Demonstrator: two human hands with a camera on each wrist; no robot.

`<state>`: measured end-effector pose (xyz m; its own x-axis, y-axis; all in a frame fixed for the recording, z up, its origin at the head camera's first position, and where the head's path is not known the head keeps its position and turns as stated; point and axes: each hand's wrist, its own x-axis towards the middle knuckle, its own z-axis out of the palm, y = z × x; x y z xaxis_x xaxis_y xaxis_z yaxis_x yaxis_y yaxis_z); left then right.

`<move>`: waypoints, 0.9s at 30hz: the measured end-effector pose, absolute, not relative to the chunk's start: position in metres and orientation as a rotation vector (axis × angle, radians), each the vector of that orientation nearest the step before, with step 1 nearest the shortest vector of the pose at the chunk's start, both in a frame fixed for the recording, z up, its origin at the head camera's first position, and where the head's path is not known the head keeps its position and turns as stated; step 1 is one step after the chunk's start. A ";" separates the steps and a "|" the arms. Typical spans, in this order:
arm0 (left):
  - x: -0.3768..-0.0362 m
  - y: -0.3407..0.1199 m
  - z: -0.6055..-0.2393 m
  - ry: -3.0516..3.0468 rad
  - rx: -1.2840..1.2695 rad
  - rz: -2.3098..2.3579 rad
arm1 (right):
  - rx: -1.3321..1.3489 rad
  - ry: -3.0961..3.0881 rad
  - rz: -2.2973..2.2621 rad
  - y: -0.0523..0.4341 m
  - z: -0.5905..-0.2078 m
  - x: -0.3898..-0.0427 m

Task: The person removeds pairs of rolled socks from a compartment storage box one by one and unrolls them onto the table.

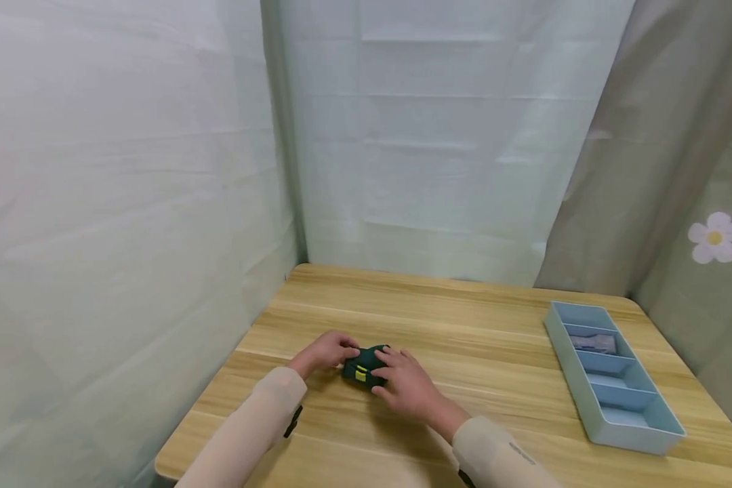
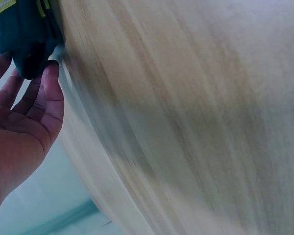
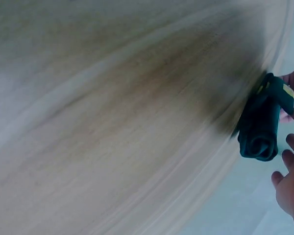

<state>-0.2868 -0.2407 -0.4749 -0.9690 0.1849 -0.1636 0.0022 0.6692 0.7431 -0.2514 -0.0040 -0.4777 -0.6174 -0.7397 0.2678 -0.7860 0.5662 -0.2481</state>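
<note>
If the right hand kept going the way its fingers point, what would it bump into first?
Probably the left hand. The right hand already rests on the dark bundle and points left across it, though depth is hard to judge.

Head view looks down on the table [image 1: 500, 339]; both wrist views skim it closely (sharing its wood).
</note>
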 end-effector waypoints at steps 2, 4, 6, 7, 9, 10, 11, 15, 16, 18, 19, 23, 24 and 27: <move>-0.288 -0.240 -0.475 2.660 0.156 1.180 | 1.330 -2.644 0.483 -0.004 -0.478 -0.249; -0.288 -0.239 -0.476 2.657 0.153 1.190 | 1.361 -2.632 0.468 -0.004 -0.479 -0.247; -0.288 -0.240 -0.476 2.659 0.158 1.209 | 1.391 -2.624 0.474 -0.004 -0.480 -0.245; -0.288 -0.240 -0.476 2.658 0.164 1.223 | 1.405 -2.626 0.488 -0.004 -0.481 -0.244; -0.288 -0.240 -0.476 2.654 0.176 1.248 | 1.427 -2.631 0.518 -0.006 -0.484 -0.243; -0.288 -0.240 -0.476 2.652 0.185 1.255 | 1.430 -2.641 0.528 -0.006 -0.486 -0.241; -0.288 -0.240 -0.476 2.649 0.195 1.260 | 1.436 -2.647 0.538 -0.007 -0.488 -0.240; -0.288 -0.240 -0.477 2.629 0.223 1.268 | 1.431 -2.717 0.529 -0.008 -0.495 -0.235; -0.288 -0.240 -0.477 2.629 0.228 1.266 | 1.426 -2.737 0.524 -0.009 -0.496 -0.234; -0.288 -0.239 -0.477 2.631 0.227 1.257 | 1.419 -2.774 0.492 -0.010 -0.498 -0.232; -0.288 -0.239 -0.477 2.638 0.226 1.246 | 1.415 -2.792 0.470 -0.011 -0.499 -0.231; -0.289 -0.240 -0.478 2.666 0.217 1.196 | 1.404 -2.852 0.350 -0.015 -0.502 -0.228; -0.289 -0.240 -0.479 2.672 0.221 1.187 | 1.402 -2.867 0.325 -0.016 -0.502 -0.228; -0.290 -0.242 -0.480 2.674 0.226 1.174 | 1.398 -2.902 0.239 -0.018 -0.503 -0.226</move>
<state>-0.2905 -0.2418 -0.4800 -0.9657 0.2241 -0.1315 0.0549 0.6707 0.7397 -0.2261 -0.0178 -0.5030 -0.6220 -0.7829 -0.0152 -0.7698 0.6150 -0.1711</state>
